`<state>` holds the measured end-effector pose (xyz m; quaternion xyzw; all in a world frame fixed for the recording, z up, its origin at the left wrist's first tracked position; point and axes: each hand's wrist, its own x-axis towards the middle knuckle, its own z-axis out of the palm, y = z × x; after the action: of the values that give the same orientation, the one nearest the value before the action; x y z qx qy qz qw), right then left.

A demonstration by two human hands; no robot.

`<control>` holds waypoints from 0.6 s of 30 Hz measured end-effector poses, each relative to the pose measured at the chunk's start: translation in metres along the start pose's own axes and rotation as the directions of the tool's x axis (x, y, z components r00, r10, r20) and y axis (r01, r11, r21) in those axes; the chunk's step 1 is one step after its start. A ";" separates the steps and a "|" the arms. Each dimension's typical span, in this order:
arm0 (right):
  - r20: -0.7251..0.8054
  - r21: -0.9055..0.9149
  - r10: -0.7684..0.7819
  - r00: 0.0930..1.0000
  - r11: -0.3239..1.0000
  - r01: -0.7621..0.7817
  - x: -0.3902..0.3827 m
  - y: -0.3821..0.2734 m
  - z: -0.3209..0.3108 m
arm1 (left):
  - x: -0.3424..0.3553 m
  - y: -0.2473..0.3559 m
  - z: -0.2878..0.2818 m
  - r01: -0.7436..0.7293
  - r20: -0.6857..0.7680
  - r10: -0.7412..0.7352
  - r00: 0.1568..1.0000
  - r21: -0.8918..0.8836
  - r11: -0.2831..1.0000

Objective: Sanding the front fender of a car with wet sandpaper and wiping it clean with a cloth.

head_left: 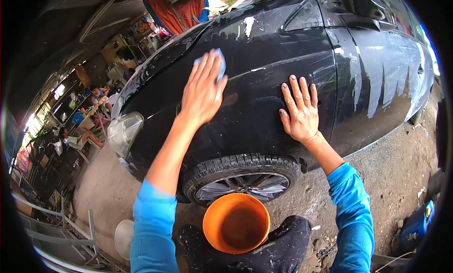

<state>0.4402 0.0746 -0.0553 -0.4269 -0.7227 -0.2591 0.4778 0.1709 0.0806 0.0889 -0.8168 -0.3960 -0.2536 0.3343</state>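
My left hand (pixel 203 91) lies over a light blue sheet or pad (pixel 220 70) on the wet black front fender of a car (pixel 240 122), its fingers pressing it to the panel. My right hand (pixel 299 110) rests palm down on the fender near the door seam, fingers spread, holding nothing. Below the fender are a tire and alloy wheel (pixel 222 181). An orange bucket (pixel 236 221) with murky brown liquid stands between my knees (pixel 295 235). The headlight (pixel 125 131) is at the fender's left end, and whitish wet streaks show on the door (pixel 380 84).
At the left, two people (pixel 82 140) sit among cluttered shelves and chairs. Metal frames (pixel 66 226) lie at the lower left beside a pale round object (pixel 123 237). A blue plastic jug (pixel 415 226) is at the lower right on the concrete floor (pixel 99 183).
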 end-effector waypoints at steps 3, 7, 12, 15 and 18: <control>-0.028 0.031 -0.041 0.999 0.999 0.042 0.004 -0.006 0.004 | 0.057 -0.018 0.006 0.068 -0.065 -0.061 0.996 0.116 0.991; -0.013 0.028 -0.037 0.999 0.999 0.038 -0.007 0.016 0.002 | 0.000 -0.006 0.005 -0.004 0.021 0.005 1.000 -0.040 0.999; -0.043 0.062 -0.058 0.997 0.996 0.061 0.003 -0.004 0.006 | 0.051 -0.020 -0.002 0.103 -0.106 -0.091 0.990 0.113 0.988; -0.022 0.052 -0.047 0.999 0.997 0.048 -0.005 0.004 -0.003 | 0.022 -0.018 -0.006 0.079 -0.045 -0.079 0.996 -0.005 0.997; -0.018 0.028 -0.034 0.999 0.999 0.035 -0.008 0.012 -0.001 | -0.034 -0.011 -0.008 0.151 0.051 -0.152 0.987 0.032 0.988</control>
<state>0.4522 0.0772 -0.0628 -0.4053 -0.7294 -0.2608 0.4855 0.1414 0.0637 0.0750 -0.7861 -0.4691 -0.2508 0.3147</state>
